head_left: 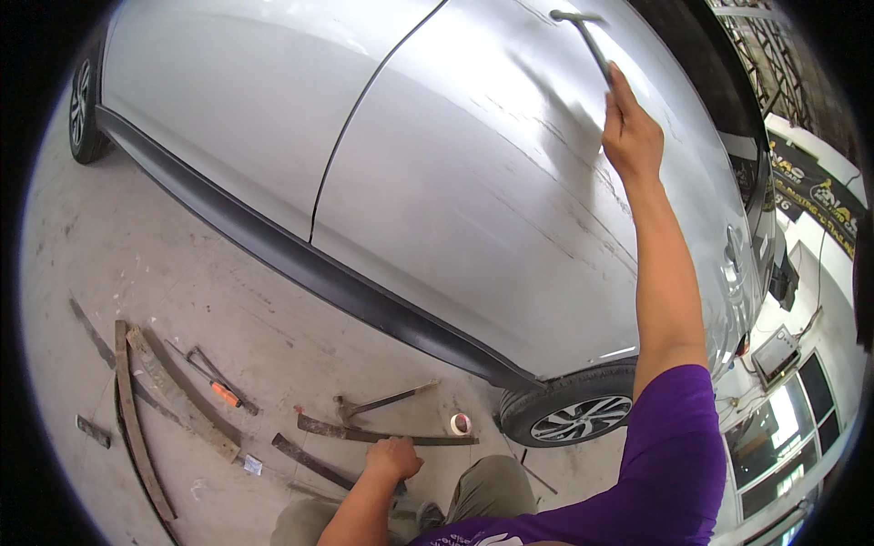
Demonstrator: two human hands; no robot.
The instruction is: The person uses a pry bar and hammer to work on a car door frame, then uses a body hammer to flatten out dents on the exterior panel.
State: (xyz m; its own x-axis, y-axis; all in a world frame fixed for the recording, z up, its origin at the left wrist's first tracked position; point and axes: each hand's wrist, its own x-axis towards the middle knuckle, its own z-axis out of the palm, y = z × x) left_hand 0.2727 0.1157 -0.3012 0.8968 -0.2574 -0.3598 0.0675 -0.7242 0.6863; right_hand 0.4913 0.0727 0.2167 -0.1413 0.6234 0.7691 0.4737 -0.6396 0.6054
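My right hand (634,136) is raised and wrapped round the handle of a body hammer (594,47). The hammer's thin head lies over the upper part of a silver car door (437,173); whether it touches the metal I cannot tell. Dark scratches and a shadowed dent run across that door panel below the hammer. Low in front of me, my left hand (393,458) is closed in a fist near my knee. What it holds, if anything, is hidden. Just beyond it on the floor lies a long flat bar (382,436).
Another hammer (387,401) and a roll of tape (462,424) lie near the rear wheel (574,414). Further left are a tool with an orange handle (225,394), a wooden plank (182,396) and a curved strip (137,419). A black sill (309,264) runs along the car's lower edge.
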